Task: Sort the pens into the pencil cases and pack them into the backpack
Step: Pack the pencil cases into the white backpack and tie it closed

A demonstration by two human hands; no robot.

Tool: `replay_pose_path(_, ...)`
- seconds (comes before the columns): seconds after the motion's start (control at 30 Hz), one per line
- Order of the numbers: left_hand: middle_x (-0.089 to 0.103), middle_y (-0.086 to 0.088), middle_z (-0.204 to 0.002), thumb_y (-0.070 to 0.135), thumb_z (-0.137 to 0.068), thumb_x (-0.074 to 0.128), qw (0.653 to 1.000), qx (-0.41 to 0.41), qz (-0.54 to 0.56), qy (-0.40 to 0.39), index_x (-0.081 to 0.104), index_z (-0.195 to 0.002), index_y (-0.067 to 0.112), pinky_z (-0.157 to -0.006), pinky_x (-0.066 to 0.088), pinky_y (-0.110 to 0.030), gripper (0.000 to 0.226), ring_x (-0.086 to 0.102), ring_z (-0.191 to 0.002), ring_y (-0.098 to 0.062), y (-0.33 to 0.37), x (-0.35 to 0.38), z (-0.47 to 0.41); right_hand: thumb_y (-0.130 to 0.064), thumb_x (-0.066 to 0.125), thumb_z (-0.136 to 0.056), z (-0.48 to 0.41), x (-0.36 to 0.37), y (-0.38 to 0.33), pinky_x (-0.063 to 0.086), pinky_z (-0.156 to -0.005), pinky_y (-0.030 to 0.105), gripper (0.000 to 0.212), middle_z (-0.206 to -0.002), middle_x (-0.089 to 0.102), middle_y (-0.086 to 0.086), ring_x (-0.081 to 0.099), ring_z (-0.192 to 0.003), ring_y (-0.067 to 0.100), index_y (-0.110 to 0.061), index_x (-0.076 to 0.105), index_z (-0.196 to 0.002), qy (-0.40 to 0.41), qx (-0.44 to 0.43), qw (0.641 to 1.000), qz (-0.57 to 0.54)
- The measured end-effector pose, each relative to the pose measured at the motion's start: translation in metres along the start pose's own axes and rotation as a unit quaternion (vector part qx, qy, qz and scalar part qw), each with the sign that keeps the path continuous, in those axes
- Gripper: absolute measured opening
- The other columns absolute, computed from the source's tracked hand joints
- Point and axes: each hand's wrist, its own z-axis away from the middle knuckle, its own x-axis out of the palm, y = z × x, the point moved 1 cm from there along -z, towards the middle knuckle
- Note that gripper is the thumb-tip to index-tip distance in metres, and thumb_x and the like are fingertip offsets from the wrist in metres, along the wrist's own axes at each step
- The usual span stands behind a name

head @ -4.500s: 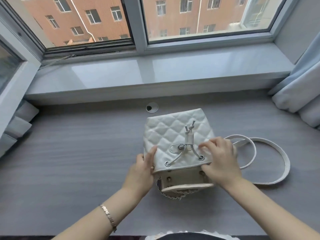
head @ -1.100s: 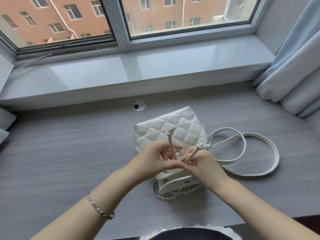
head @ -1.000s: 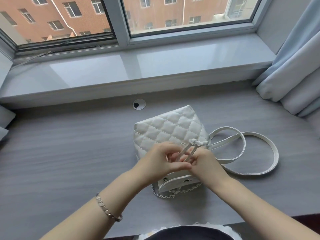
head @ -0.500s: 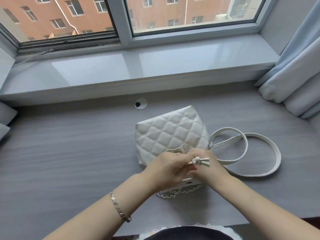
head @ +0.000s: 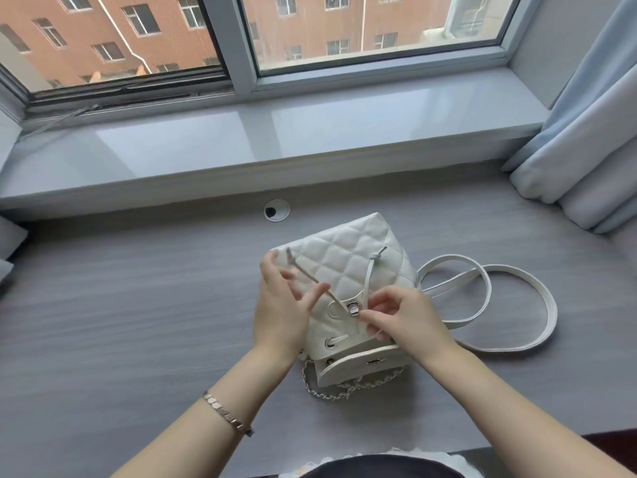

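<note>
White quilted backpack lying mid-surface. Left hand fingers pinching one drawstring end; right hand fingers pinching the other.

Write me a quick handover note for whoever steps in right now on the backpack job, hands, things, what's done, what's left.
Left hand: holds one drawstring end, pulled up and left.
Right hand: pinching the cord at the silver clasp.
Backpack: white, quilted, lying on the grey desk, straps looped to its right, chain at the near edge.
Done: no pens or pencil cases in view, so they may be inside already; I cannot tell.
Left: finish the drawstring and fasten the flap.
</note>
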Motion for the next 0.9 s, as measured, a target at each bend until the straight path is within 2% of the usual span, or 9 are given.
replay_pose_path(0.1, 0.045, -0.008, -0.120, 0.032, -0.075, 0.060, 0.947, 0.265, -0.169, 0.070, 0.036, -0.129, 0.010, -0.094, 0.029, -0.032, 0.064, 0.041, -0.108, -0.022, 0.003, 0.006, 0.003, -0.018, 0.079, -0.070, -0.009, -0.001, -0.006, 0.040, -0.053, 0.013, 0.019, -0.058, 0.056, -0.009, 0.054, -0.054, 0.008, -0.018, 0.060, -0.070, 0.025, -0.061, 0.980, 0.187)
replay_pose_path(0.17, 0.057, -0.003, -0.107, 0.031, -0.075, 0.053, 0.919, 0.346, -0.173, -0.078, 0.050, -0.112, 0.016, -0.086, 0.035, -0.031, 0.040, 0.050, -0.100, -0.022, 0.003, 0.014, 0.006, -0.031, 0.078, -0.071, -0.011, -0.002, -0.008, 0.033, -0.056, 0.022, 0.028, -0.060, 0.049, -0.011, 0.049, -0.062, 0.012, -0.024, 0.051, -0.064, 0.037, -0.088, 0.957, 0.275)
replay_pose_path(0.27, 0.061, -0.004, -0.094, 0.020, -0.073, 0.061, 0.923, 0.273, -0.122, -0.242, 0.058, -0.104, 0.012, -0.080, 0.043, -0.030, 0.032, 0.057, -0.090, -0.026, 0.006, 0.020, 0.004, -0.033, 0.077, -0.070, -0.008, -0.004, -0.008, 0.034, -0.058, 0.020, 0.029, -0.061, 0.052, -0.013, 0.050, -0.063, 0.008, -0.026, 0.051, -0.060, 0.028, -0.090, 0.961, 0.262)
replay_pose_path(0.37, 0.055, 0.000, -0.095, 0.010, -0.074, 0.070, 0.939, 0.159, -0.092, -0.290, 0.054, -0.116, 0.010, -0.087, 0.044, -0.033, 0.045, 0.055, -0.096, -0.021, 0.015, 0.017, -0.003, -0.038, 0.078, -0.067, 0.004, -0.009, -0.008, 0.042, -0.063, 0.010, 0.017, -0.075, 0.063, -0.013, 0.058, -0.070, 0.001, -0.032, 0.062, -0.068, -0.052, -0.102, 0.981, 0.158)
replay_pose_path(0.5, 0.054, 0.007, -0.089, 0.009, -0.072, 0.071, 0.931, 0.155, -0.120, -0.308, 0.056, -0.108, 0.012, -0.078, 0.046, -0.029, 0.039, 0.052, -0.085, -0.013, 0.023, 0.015, -0.012, -0.060, 0.068, -0.054, 0.023, -0.019, 0.010, 0.043, -0.075, 0.013, 0.041, -0.093, 0.057, -0.017, 0.054, -0.084, -0.001, -0.032, 0.068, -0.085, -0.151, -0.147, 0.939, 0.272)
replay_pose_path(0.6, 0.058, 0.006, -0.086, 0.011, -0.070, 0.074, 0.926, 0.139, -0.118, -0.331, 0.057, -0.104, 0.016, -0.067, 0.044, -0.019, 0.039, 0.052, -0.079, -0.012, 0.022, 0.016, -0.016, -0.047, 0.059, -0.068, 0.029, -0.013, 0.018, 0.045, -0.066, 0.025, 0.026, -0.072, 0.061, -0.008, 0.055, -0.070, 0.011, -0.022, 0.066, -0.070, -0.055, -0.265, 0.910, 0.313)
replay_pose_path(0.7, 0.060, 0.006, -0.089, 0.020, -0.073, 0.075, 0.915, 0.120, -0.111, -0.368, 0.055, -0.106, 0.018, -0.063, 0.040, -0.008, 0.039, 0.056, -0.079, -0.012, 0.023, 0.013, -0.019, -0.038, 0.058, -0.071, 0.023, -0.007, 0.005, 0.034, -0.061, 0.022, 0.021, -0.059, 0.059, -0.007, 0.047, -0.064, 0.011, -0.020, 0.065, -0.063, 0.045, -0.355, 0.873, 0.332)
replay_pose_path(0.8, 0.061, 0.006, -0.096, 0.024, -0.075, 0.066, 0.904, 0.033, -0.056, -0.424, 0.053, -0.110, 0.022, -0.080, 0.046, -0.022, 0.038, 0.058, -0.088, -0.013, 0.025, 0.008, -0.027, -0.039, 0.059, -0.068, 0.005, -0.008, -0.013, 0.033, -0.060, 0.023, 0.019, -0.055, 0.059, -0.008, 0.042, -0.065, 0.010, -0.022, 0.066, -0.061, 0.070, -0.382, 0.863, 0.325)
replay_pose_path(0.9, 0.063, 0.002, -0.107, 0.043, -0.069, 0.055, 0.892, -0.017, -0.021, -0.451, 0.053, -0.111, 0.024, -0.091, 0.043, -0.030, 0.046, 0.057, -0.100, -0.014, 0.026, 0.003, -0.033, -0.047, 0.061, -0.062, -0.017, -0.007, -0.015, 0.042, -0.056, 0.027, 0.024, -0.053, 0.059, -0.010, 0.043, -0.066, 0.010, -0.025, 0.071, -0.062, 0.030, -0.340, 0.887, 0.312)
